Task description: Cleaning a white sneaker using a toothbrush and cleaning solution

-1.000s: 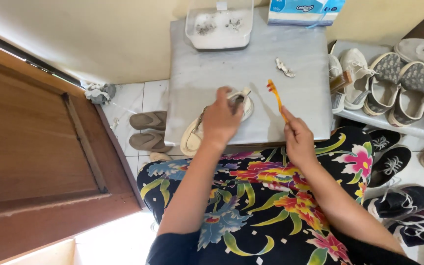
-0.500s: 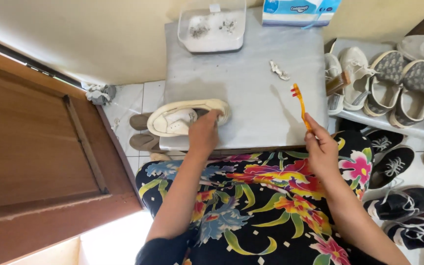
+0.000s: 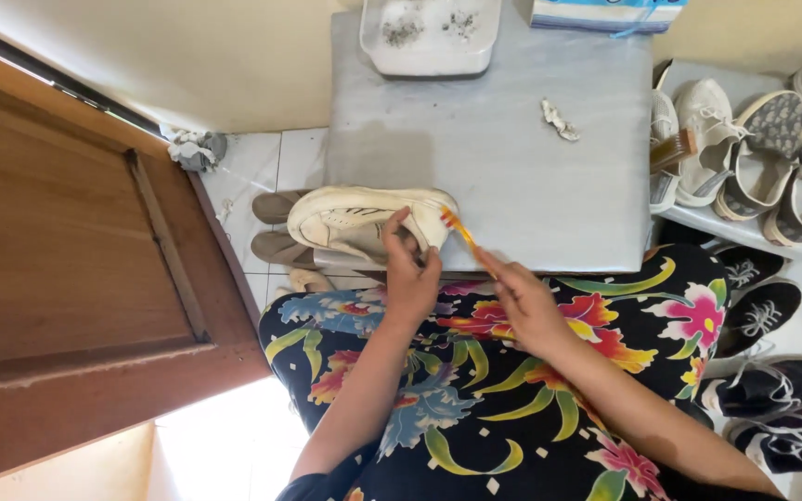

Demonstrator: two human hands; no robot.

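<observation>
cream sneaker (image 3: 364, 221) lies on its side at the near left corner of the grey table (image 3: 531, 186), partly hanging over the table's edge. the left hand (image 3: 410, 278) grips it from the near side, fingers curled over the upper and thumb pressed to the toe end. the right hand (image 3: 529, 301) is closed around the handle of an orange toothbrush (image 3: 461, 234), whose head touches the toe of the sneaker just beside the left thumb. both forearms rest over a lap covered in black cloth with bright flowers (image 3: 512, 408).

further back on the table, a small crumpled scrap (image 3: 559, 121) lies well apart from the sneaker, and a white tray (image 3: 429, 37) with dark specks sits at the far edge, next to a blue and white box (image 3: 605, 13). under the table's left side a pair of brown sandals (image 3: 276, 227) stands on the white tiled floor (image 3: 252, 176). a wooden door (image 3: 67, 269) fills the left side. to the right, a shelf holds pale shoes (image 3: 744, 153), with black sneakers (image 3: 772, 380) below it.
</observation>
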